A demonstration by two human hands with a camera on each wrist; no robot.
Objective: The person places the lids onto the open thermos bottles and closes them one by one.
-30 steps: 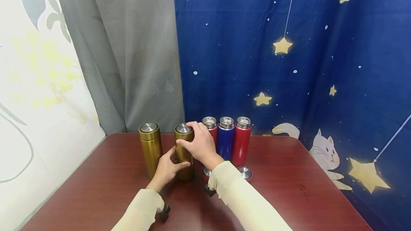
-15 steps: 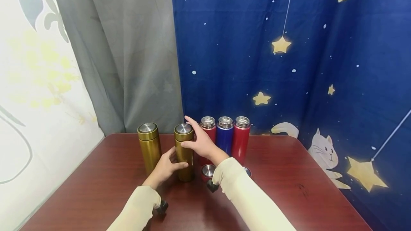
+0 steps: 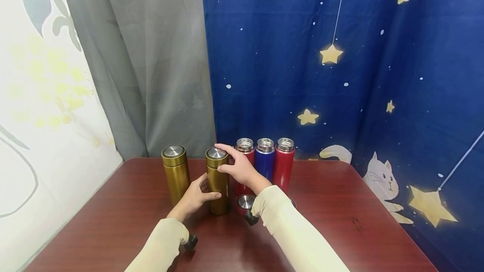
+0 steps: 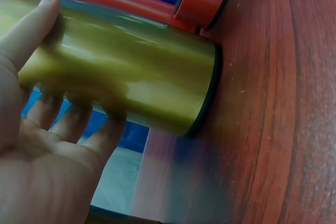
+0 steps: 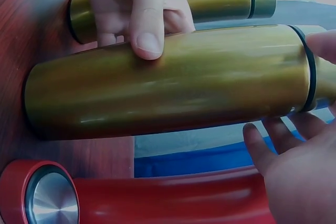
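Note:
A gold thermos (image 3: 219,184) with a steel-topped lid (image 3: 217,153) stands upright on the table. Wrapped round its lower body from the left is my left hand (image 3: 194,198), thumb in front and fingers behind. At the top, my right hand (image 3: 242,168) grips the lid, with the thumb on the near side by the seam (image 5: 307,72) and the fingers on the far side. The lid sits on the bottle. To the left stands a second gold thermos (image 3: 176,175), also lidded. In the left wrist view the held gold thermos (image 4: 142,61) shows its dark base ring.
Just right of my right hand are a red thermos (image 3: 245,154), a blue thermos (image 3: 264,165) and another red thermos (image 3: 284,169), all with open steel mouths. A red lid (image 3: 245,202) lies before them on the brown table (image 3: 340,221); a second lid is mostly hidden by my sleeve.
My right hand loosened its fingers from the gold thermos's lid, swung them outward, then closed on the lid again. My left hand kept its hold on the body.

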